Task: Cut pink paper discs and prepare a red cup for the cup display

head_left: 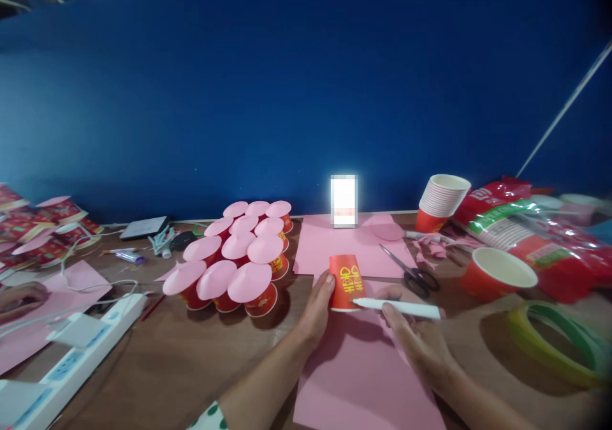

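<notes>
A red paper cup with yellow print stands upside down on a pink paper sheet. My left hand is closed round the cup's left side and holds it down. My right hand grips a white pen, whose tip touches the paper at the cup's lower right rim. Both forearms reach in from the bottom edge.
A cluster of red cups topped with pink paper discs stands to the left. Black scissors lie on another pink sheet. A stack of cups, one upright cup, plastic bags, tape rolls and a power strip lie around.
</notes>
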Motion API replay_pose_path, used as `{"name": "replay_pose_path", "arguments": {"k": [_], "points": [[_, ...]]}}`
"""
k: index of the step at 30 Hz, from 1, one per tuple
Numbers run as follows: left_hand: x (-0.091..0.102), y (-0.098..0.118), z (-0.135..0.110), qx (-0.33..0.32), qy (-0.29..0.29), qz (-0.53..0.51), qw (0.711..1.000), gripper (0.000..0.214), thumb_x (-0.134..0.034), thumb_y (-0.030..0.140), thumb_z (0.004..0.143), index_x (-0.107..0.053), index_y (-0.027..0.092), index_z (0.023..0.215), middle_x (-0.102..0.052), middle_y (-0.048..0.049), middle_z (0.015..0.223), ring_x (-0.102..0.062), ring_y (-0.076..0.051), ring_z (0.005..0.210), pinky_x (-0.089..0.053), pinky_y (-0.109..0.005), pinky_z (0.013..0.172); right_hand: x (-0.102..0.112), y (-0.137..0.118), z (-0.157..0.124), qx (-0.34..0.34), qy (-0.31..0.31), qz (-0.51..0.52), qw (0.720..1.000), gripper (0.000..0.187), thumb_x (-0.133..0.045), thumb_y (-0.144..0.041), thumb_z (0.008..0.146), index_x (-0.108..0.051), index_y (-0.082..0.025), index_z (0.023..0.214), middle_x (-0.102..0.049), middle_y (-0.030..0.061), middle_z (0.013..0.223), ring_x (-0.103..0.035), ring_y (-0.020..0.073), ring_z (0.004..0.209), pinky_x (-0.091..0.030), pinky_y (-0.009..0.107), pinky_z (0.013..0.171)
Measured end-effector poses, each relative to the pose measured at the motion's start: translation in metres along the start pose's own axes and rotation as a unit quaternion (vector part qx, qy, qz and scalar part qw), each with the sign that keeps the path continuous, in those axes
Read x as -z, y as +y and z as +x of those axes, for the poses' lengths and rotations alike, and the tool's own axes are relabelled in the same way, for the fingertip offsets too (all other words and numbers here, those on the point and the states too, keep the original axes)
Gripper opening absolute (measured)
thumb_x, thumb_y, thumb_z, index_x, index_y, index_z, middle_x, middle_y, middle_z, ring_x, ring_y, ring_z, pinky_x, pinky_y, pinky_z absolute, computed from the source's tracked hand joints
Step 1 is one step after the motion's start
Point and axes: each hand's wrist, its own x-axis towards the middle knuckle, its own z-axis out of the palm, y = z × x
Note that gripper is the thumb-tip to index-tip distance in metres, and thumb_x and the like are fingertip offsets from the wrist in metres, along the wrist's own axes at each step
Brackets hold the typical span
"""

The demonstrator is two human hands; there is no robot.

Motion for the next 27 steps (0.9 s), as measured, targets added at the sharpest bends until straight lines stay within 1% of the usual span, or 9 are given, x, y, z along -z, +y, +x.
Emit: {"name": "replay_pose_path", "arguments": {"k": [4, 7, 9, 10, 12, 15, 18, 22, 27], "points": [[-0.001, -0.002, 0.0, 0.012, 0.021, -0.026, 0.999, 0.039, -0.067, 0.052, 0.08, -0.072, 0.017, 0.097, -0.073, -0.0077, 0.1, -0.063, -0.028, 0.103, -0.044, -0.036, 0.095, 0.0, 0.002, 0.0, 0.002, 0.012, 0.023, 1.0, 0.029, -0.052, -0.046, 0.09, -0.063, -0.02, 0.08, -0.047, -0.002, 0.056, -0.041, 0.0114, 0.05, -0.036, 0.022, 0.044], [-0.004, -0.002, -0.001, 0.064, 0.042, -0.11, 0.991, 0.036, -0.071, 0.049, 0.077, -0.07, 0.015, 0.088, -0.073, -0.0074, 0.088, -0.065, -0.028, 0.1, -0.045, -0.036, 0.095, 0.0, 0.001, 0.004, -0.001, 0.02, 0.06, 0.998, 0.029, -0.055, -0.047, 0.088, -0.064, -0.019, 0.083, -0.05, -0.0009, 0.059, -0.044, 0.0114, 0.052, -0.038, 0.021, 0.044], [-0.006, -0.002, -0.002, 0.083, 0.052, -0.169, 0.981, 0.034, -0.072, 0.047, 0.076, -0.068, 0.014, 0.085, -0.073, -0.0067, 0.084, -0.066, -0.028, 0.1, -0.046, -0.037, 0.096, -0.001, -0.001, 0.006, -0.005, 0.034, 0.088, 0.996, 0.031, -0.057, -0.049, 0.087, -0.064, -0.019, 0.086, -0.053, -0.0003, 0.06, -0.046, 0.0113, 0.052, -0.038, 0.021, 0.044], [-0.007, -0.002, -0.002, 0.086, 0.046, -0.191, 0.977, 0.034, -0.072, 0.046, 0.076, -0.067, 0.014, 0.086, -0.073, -0.0068, 0.084, -0.066, -0.028, 0.1, -0.046, -0.037, 0.096, -0.002, -0.002, 0.006, -0.004, 0.043, 0.099, 0.994, 0.032, -0.058, -0.051, 0.087, -0.064, -0.019, 0.086, -0.054, 0.0001, 0.061, -0.046, 0.0113, 0.052, -0.039, 0.021, 0.044], [-0.007, -0.002, -0.001, 0.094, 0.014, -0.219, 0.971, 0.037, -0.071, 0.048, 0.077, -0.068, 0.013, 0.089, -0.073, -0.0085, 0.088, -0.066, -0.029, 0.102, -0.046, -0.038, 0.098, -0.003, -0.004, 0.007, 0.002, 0.053, 0.109, 0.993, 0.034, -0.058, -0.052, 0.086, -0.064, -0.019, 0.086, -0.055, 0.001, 0.061, -0.049, 0.0118, 0.053, -0.04, 0.021, 0.045], [-0.006, -0.004, 0.001, 0.096, -0.021, -0.229, 0.968, 0.041, -0.07, 0.049, 0.078, -0.067, 0.013, 0.098, -0.073, -0.0111, 0.097, -0.066, -0.03, 0.105, -0.045, -0.04, 0.101, -0.004, -0.004, 0.006, 0.012, 0.049, 0.108, 0.993, 0.034, -0.059, -0.052, 0.086, -0.064, -0.019, 0.086, -0.055, 0.0008, 0.061, -0.048, 0.0115, 0.052, -0.039, 0.021, 0.043], [-0.003, -0.009, 0.004, 0.087, -0.009, -0.232, 0.969, 0.041, -0.071, 0.048, 0.078, -0.066, 0.014, 0.101, -0.072, -0.01, 0.096, -0.066, -0.028, 0.101, -0.045, -0.041, 0.1, -0.004, -0.001, 0.004, 0.012, 0.04, 0.106, 0.994, 0.032, -0.06, -0.051, 0.086, -0.065, -0.019, 0.088, -0.055, 0.0003, 0.061, -0.046, 0.0109, 0.051, -0.038, 0.021, 0.043], [0.0, -0.013, 0.007, 0.108, 0.003, -0.246, 0.963, 0.041, -0.068, 0.05, 0.081, -0.067, 0.013, 0.1, -0.071, -0.01, 0.095, -0.066, -0.026, 0.097, -0.045, -0.039, 0.098, -0.003, 0.002, 0.001, 0.002, 0.035, 0.096, 0.995, 0.032, -0.059, -0.05, 0.088, -0.066, -0.019, 0.089, -0.056, 0.0011, 0.063, -0.048, 0.0123, 0.055, -0.039, 0.022, 0.046], [-0.002, -0.01, 0.006, 0.106, 0.005, -0.246, 0.963, 0.04, -0.067, 0.05, 0.082, -0.067, 0.014, 0.1, -0.07, -0.0079, 0.091, -0.065, -0.023, 0.091, -0.047, -0.036, 0.093, -0.004, -0.009, -0.002, -0.014, 0.037, 0.083, 0.996, 0.028, -0.057, -0.047, 0.088, -0.064, -0.02, 0.087, -0.051, -0.0014, 0.062, -0.043, 0.0112, 0.052, -0.035, 0.022, 0.045]]}}
